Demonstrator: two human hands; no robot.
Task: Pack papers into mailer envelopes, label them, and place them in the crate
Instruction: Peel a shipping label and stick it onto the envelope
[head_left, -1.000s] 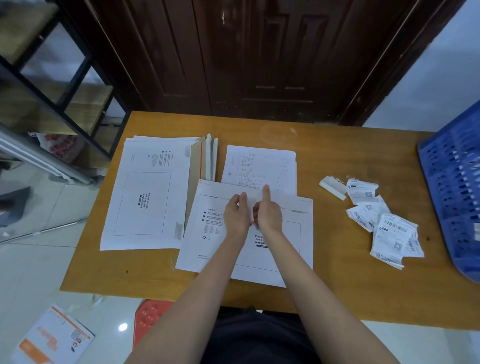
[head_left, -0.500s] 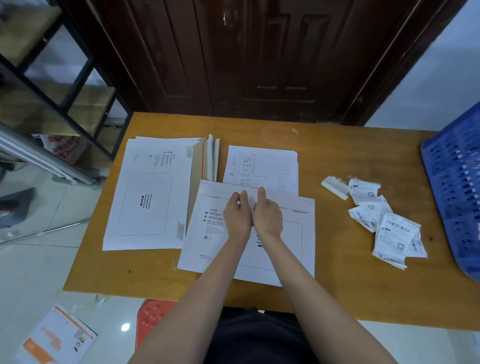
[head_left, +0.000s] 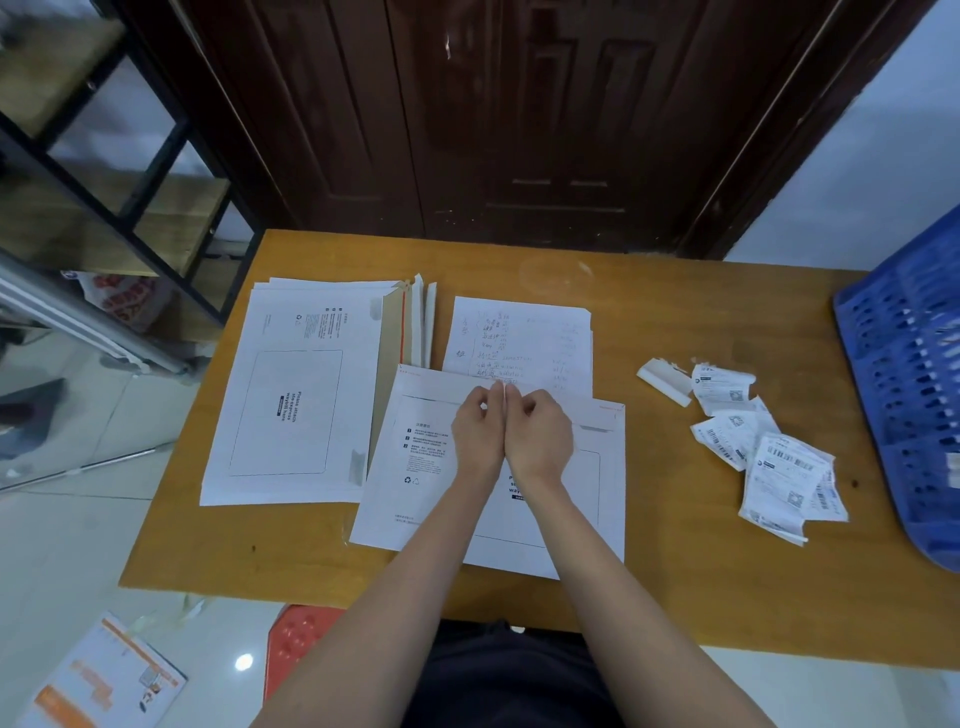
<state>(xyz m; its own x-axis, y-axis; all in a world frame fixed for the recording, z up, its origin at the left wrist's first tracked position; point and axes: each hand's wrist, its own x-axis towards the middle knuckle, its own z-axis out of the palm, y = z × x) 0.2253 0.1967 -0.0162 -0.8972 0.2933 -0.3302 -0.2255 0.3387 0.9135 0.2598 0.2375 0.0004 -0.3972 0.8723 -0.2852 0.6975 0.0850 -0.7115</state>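
A white mailer envelope (head_left: 415, 467) lies flat on the wooden table (head_left: 675, 571) in front of me. My left hand (head_left: 478, 436) and my right hand (head_left: 540, 436) sit side by side on its upper middle, knuckles touching. Their fingers are curled, and the fingertips pinch the envelope's top flap edge. A sheet of handwritten paper (head_left: 519, 332) lies just beyond that edge, partly under the envelope. Loose shipping labels (head_left: 769, 457) are heaped to the right. The blue plastic crate (head_left: 909, 389) stands at the table's right edge.
A stack of several more mailer envelopes (head_left: 291, 395) lies on the left of the table. A torn backing strip (head_left: 665, 379) sits by the labels. A dark wooden door is behind the table, a metal shelf on the left, and a leaflet (head_left: 98, 680) on the floor.
My right index finger, straight and pointing away a second ago, has curled in. Both hands have closed together at the flap edge. The envelope has not moved.
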